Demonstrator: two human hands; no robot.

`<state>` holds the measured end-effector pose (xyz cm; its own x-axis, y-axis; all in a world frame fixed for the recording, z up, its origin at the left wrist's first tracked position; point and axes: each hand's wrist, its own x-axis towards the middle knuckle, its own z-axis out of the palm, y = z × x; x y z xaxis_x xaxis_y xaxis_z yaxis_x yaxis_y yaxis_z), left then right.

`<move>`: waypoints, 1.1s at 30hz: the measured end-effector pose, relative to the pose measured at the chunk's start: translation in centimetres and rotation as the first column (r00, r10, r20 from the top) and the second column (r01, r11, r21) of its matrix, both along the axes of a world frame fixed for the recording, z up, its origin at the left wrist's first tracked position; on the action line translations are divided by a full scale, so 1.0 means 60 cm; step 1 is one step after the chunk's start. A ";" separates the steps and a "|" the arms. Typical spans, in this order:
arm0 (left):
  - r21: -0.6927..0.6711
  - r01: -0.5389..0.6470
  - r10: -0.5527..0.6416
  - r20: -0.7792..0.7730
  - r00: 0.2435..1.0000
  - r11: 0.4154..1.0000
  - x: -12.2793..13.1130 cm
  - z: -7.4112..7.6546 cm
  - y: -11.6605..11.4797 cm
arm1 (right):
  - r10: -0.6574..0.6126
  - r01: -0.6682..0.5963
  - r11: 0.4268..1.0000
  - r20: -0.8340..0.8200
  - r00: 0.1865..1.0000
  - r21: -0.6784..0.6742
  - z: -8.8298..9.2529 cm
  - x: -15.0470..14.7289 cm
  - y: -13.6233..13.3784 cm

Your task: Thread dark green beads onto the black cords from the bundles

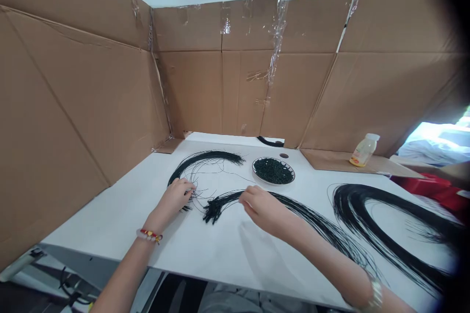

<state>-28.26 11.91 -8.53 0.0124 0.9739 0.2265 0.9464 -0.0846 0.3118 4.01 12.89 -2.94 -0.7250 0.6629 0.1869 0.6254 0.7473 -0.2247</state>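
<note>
My left hand [179, 194] is closed over the near end of a curved bundle of thin black cords [200, 157], with loose strands sticking out around its fingertips. My right hand [260, 209] is pinched beside a second bundle of black cords [312, 212]; whether a strand is between its fingertips is hidden. That bundle ends at the left in a thick cluster of small black tips [213, 209], which lies between my two hands. Beyond the right hand is a round plate [253, 172] heaped with small black pieces [273, 170].
A large looped bundle of black cords [352, 200] lies at the right of the white table [235, 259]. A bottle with a white cap [364, 150] stands on a cardboard flap at the back right. Tall cardboard walls [194, 93] enclose the back and left. Red items [426, 185] are at the far right.
</note>
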 end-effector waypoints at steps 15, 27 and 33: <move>0.110 0.165 -0.179 0.128 0.976 0.980 0.010 -0.017 -0.012 | 0.073 -0.075 0.936 -0.019 0.997 -0.345 -0.047 -0.181 0.130; 0.117 0.155 -0.174 0.182 0.968 0.981 -0.001 -0.029 -0.003 | 0.063 -0.196 0.924 -0.373 0.926 -0.329 0.029 -0.118 0.033; 0.122 0.129 -0.149 0.179 0.972 0.984 -0.003 -0.038 0.008 | 0.053 -0.279 0.875 -0.493 0.868 -0.397 0.063 -0.024 -0.074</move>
<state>-28.42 12.40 -10.83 0.0932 0.9350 0.3422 0.8487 -0.2543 0.4638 2.59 8.43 0.83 -0.7378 0.6311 0.2394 0.2422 0.5785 -0.7789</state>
